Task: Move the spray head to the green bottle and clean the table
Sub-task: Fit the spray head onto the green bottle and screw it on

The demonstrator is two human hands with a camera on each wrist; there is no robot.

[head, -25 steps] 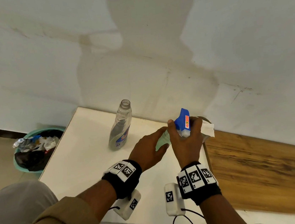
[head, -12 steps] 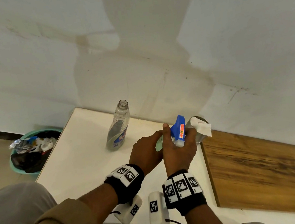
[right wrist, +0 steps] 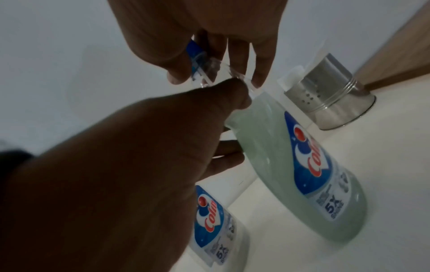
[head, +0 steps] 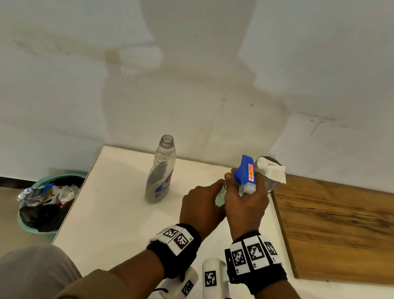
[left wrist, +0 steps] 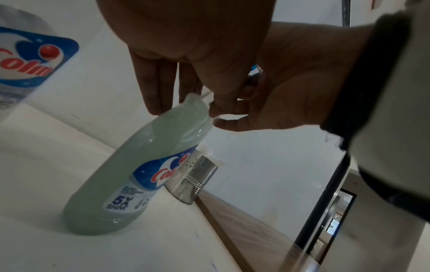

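Observation:
The green bottle (left wrist: 130, 174) stands on the white table (head: 115, 224), and only a sliver of it (head: 220, 197) shows in the head view. My left hand (head: 205, 205) grips its neck, with thumb and fingers curled round it (right wrist: 232, 103). The blue spray head (head: 244, 170) sits on top of the neck, and my right hand (head: 244, 203) grips it from above. The fingertips (right wrist: 177, 77) of that hand pinch the head's clear collar (right wrist: 209, 71). Whether the collar is seated on the neck is hidden.
An uncapped clear bottle (head: 160, 173) stands to the left of my hands. A steel cup (head: 269, 182) holding a white tissue (head: 274, 171) stands just behind the green bottle by the wall. A wooden board (head: 349, 230) lies to the right. A green bin of rubbish (head: 46, 205) stands on the floor to the left.
My right wrist has swung left, closer to the left wrist, turning on the spray head. The left hand keeps its hold on the bottle neck, and the bottle stays put.

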